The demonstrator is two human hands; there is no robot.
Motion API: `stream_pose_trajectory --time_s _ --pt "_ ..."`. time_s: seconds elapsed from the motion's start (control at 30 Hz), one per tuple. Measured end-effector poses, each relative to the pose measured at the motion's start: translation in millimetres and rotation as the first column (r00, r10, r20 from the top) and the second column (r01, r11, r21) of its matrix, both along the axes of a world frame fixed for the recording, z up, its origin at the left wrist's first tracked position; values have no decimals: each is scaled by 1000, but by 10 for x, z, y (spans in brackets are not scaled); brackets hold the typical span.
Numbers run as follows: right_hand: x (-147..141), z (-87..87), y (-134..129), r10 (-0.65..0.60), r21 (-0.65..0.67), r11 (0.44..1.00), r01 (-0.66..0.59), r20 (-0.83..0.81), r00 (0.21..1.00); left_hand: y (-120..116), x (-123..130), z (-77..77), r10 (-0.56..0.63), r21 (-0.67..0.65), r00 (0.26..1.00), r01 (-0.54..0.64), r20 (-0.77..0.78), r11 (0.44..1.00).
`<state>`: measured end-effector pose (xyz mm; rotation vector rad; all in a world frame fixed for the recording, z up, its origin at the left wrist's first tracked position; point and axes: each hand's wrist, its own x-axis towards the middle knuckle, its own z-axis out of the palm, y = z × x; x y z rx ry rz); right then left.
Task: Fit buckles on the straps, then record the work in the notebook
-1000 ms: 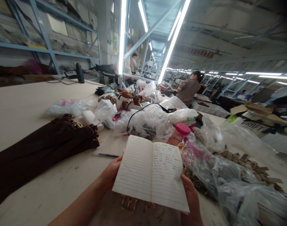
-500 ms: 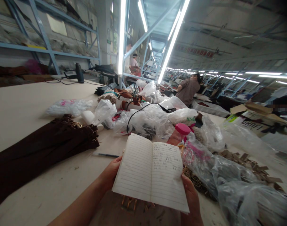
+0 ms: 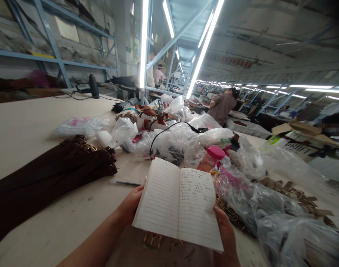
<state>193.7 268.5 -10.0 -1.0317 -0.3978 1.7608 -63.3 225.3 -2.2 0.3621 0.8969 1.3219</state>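
An open lined notebook (image 3: pixel 163 200) is held up over the table, with handwriting on the upper part of its right page and a left page of bare lines. My left hand (image 3: pixel 132 203) grips its left edge, and my right hand (image 3: pixel 225 228) grips the lower right edge; part of the fingers of both is hidden behind it. To the left of the notebook a dark pen (image 3: pixel 127 183) lies on the table. Gold-coloured metal buckles (image 3: pixel 152 241) show below the notebook's lower edge. Behind it stands a tilted pink-lidded bottle (image 3: pixel 212 157).
A bundle of dark brown straps (image 3: pixel 55 178) lies at the left on the pale table (image 3: pixel 27 122). Plastic bags (image 3: pixel 186 144) are heaped across the middle and right. A cardboard box (image 3: pixel 299 142) stands at the far right. Beyond the table a person (image 3: pixel 222 105) is bent over.
My hands and the notebook stay practically where they were. In the background, the distant person in pink has shifted slightly.
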Motion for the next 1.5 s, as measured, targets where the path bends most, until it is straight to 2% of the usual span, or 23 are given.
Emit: stream_pose_trajectory --time_s 0.23,0.4,0.53,0.63,0.73,0.87,0.97,1.07,1.13,1.17,1.27,1.33,1.4,1.5 --pt "-2 7 -8 24 10 1000 -24 15 1000 4 -5 2 -2 -4 1000 2 2 1000" --pt "-34 74 -13 40 8 999 -40 6 999 9 -9 -11 -10 -3 1000 10 -18 1000" --pt "-89 114 -38 44 59 997 -47 46 998 1 -13 -3 -18 2 1000 18 -13 1000" --pt "-100 89 -52 67 114 991 -73 57 996 -52 -24 67 -15 13 1000 16 -18 1000" --pt "-87 94 -77 59 178 981 -83 133 989 -156 -30 226 -11 46 996 15 -88 999" --pt "-175 288 -280 40 313 937 -154 342 939 -372 16 523 -18 123 942 63 -335 990" --pt "-385 486 -615 -31 479 846 -236 487 873 -601 78 717 24 240 852 119 -522 963" --pt "-634 618 -990 -53 589 725 -356 563 825 -878 86 826 110 355 743 180 -660 917" --pt "-752 666 -1185 -47 587 685 -431 627 778 -1070 29 849 158 383 697 179 -699 906" --pt "-786 678 -1258 -48 569 685 -455 658 751 -1162 -19 851 174 383 693 158 -700 910" --pt "-791 668 -1391 -46 498 739 -453 709 704 -1425 -209 855 164 328 759 69 -630 942" --pt "-748 623 -1448 -29 479 766 -429 691 722 -1587 -324 888 136 277 826 25 -547 961" --pt "-717 562 -1509 -46 493 775 -396 668 743 -1737 -386 950 107 249 876 15 -471 968" --pt "-742 489 -1631 -145 536 775 -335 667 731 -1918 -359 1059 77 274 914 39 -398 961"
